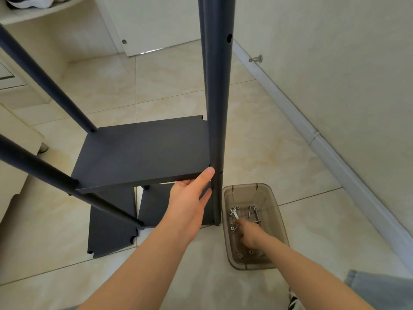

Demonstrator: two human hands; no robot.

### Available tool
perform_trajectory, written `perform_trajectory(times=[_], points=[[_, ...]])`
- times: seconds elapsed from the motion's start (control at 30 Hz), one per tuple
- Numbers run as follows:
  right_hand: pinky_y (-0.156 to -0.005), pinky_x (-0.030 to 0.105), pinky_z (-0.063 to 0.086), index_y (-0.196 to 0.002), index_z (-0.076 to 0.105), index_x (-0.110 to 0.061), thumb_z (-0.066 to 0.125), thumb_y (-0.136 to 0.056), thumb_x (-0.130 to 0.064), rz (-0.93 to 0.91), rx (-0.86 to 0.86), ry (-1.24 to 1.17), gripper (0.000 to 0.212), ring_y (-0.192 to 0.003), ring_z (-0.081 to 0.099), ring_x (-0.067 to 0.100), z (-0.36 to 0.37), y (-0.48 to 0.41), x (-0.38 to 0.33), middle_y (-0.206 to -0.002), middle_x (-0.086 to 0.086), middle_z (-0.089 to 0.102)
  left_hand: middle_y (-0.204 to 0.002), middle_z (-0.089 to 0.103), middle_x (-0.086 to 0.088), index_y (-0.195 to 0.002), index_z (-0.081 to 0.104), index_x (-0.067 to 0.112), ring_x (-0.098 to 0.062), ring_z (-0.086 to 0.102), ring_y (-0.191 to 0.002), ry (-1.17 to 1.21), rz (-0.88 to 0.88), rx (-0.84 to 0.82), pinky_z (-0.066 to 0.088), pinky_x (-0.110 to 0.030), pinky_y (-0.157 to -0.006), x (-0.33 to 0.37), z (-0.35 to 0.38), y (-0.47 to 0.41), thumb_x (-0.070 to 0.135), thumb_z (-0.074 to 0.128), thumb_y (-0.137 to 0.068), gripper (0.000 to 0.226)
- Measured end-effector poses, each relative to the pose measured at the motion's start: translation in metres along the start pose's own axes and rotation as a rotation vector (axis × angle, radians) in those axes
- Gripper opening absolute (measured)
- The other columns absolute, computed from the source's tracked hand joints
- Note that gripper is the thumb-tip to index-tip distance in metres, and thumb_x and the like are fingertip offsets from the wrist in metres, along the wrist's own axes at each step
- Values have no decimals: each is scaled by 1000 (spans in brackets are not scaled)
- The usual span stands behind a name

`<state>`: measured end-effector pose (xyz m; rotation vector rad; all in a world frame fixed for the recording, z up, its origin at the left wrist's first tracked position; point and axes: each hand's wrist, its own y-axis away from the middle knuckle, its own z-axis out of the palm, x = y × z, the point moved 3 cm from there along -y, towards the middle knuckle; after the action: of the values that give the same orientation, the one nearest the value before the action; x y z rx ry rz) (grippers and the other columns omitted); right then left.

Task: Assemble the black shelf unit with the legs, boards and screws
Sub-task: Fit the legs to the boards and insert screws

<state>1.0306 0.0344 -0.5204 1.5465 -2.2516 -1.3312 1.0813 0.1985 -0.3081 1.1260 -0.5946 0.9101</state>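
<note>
The black shelf unit stands on the tiled floor with a board [143, 151] raised between its legs. My left hand [190, 202] pinches that board's near right corner, thumb on top and fingers underneath, against the near right leg [218, 108]. Two other legs [44, 83] [33, 166] lean out to the left. A lower board [154, 206] shows beneath. My right hand [250, 237] is down inside a translucent bin [277, 204], its fingertips among the silver screws [252, 211] beside an Allen key [234, 214]. The hand is blurred, so its hold is unclear.
A loose black board [109, 233] lies flat on the floor at the front left. White furniture [17, 135] stands along the left side. The wall with its baseboard [324, 139] and a doorstop [256, 59] runs close on the right.
</note>
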Motion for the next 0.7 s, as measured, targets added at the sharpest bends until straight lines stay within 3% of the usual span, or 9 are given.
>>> perform_trajectory(times=[0.23,0.37,0.7], points=[[-100,37,47,-135,50,-16,45,-95,1,-41,79,174,44,-119,56,29,-2,-14,-2,-132,13,54,-109,76,-4,-112,65,10,-13,71,-107,11,3,-21,48,-37,-104,-2,-3,0,29,78,-63,54],[-96,38,48,-136,47,-14,44,-97,-1,-46,126,248,40,-116,58,30,-3,-15,-3,-129,13,54,-108,76,-6,-112,67,7,-14,71,-107,2,2,-33,48,-38,-106,-3,-4,-2,31,78,-63,56],[-101,40,48,-135,52,-7,53,-93,3,-2,125,478,43,-127,50,34,-2,-8,2,-150,17,34,-107,77,-6,-116,65,5,-15,72,-106,-15,-17,-12,47,-40,-108,-5,-6,-4,31,78,-61,62]])
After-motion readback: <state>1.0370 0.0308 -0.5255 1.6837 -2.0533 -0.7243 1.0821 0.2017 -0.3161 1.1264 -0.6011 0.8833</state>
